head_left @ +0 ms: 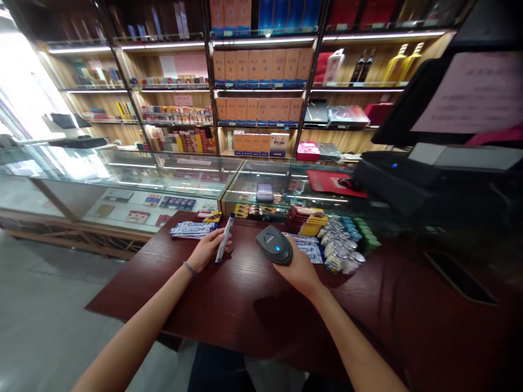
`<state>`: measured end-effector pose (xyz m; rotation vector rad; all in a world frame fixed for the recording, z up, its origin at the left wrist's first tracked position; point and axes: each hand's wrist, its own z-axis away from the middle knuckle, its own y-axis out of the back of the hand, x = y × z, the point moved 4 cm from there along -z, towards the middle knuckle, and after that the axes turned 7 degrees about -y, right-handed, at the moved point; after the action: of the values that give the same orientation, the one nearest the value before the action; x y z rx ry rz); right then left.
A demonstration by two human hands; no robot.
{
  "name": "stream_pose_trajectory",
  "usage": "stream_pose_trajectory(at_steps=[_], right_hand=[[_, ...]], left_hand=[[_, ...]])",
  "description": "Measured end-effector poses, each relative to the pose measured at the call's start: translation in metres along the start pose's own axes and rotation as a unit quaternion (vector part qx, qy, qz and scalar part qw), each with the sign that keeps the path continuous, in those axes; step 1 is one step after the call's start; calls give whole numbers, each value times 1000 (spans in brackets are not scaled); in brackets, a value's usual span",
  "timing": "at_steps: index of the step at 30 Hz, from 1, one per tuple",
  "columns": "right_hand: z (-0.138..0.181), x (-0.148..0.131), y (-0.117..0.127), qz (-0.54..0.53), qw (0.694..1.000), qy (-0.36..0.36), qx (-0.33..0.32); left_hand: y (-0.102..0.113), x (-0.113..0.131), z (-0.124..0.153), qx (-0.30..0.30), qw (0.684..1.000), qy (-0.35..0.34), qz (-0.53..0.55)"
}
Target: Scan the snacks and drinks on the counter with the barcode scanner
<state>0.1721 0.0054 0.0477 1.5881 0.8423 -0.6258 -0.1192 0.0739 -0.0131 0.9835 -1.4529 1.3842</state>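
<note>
My left hand [207, 250] is closed on a slim blue-and-white packet [224, 238], holding it upright just above the dark red wooden counter [229, 305]. My right hand [297, 268] grips a dark grey barcode scanner [274, 244] with a blue light on top, its head turned toward the packet. Between scanner and packet there is a small gap. More blue-and-white packets [192, 229] lie flat on the counter behind my left hand.
A red-and-yellow box stack [305, 219], small tins [342, 256] and green rolls [365, 231] crowd the counter's back right. A black register and monitor [425, 169] stand at right. Glass display cases [163, 179] and stocked shelves [257, 81] lie beyond.
</note>
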Motion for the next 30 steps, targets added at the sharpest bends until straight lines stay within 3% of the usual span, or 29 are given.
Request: stream_pose_trajectory(at_steps=[4,8,14,20,24,30], right_hand=[[-7,15,27,-49,996,3,72],[-12,27,54,-105,986,-5,131],[-11,39,91,-149,970,-37,190],[-6,49,116,-199,953,-65,219],[-4,54,127,-207,947,-67,235],[-1,57,136,-230,940,-76,240]], left_hand=[[-27,10,-17,-38,988,-66,-133],[-73,13,-30,-69,950,-152,-263],[-150,-7,-37,-131,844,-260,-451],[-211,-38,-43,-190,757,-330,-531],[-233,-53,-45,-205,741,-332,-547],[-244,-67,-50,-224,741,-328,-541]])
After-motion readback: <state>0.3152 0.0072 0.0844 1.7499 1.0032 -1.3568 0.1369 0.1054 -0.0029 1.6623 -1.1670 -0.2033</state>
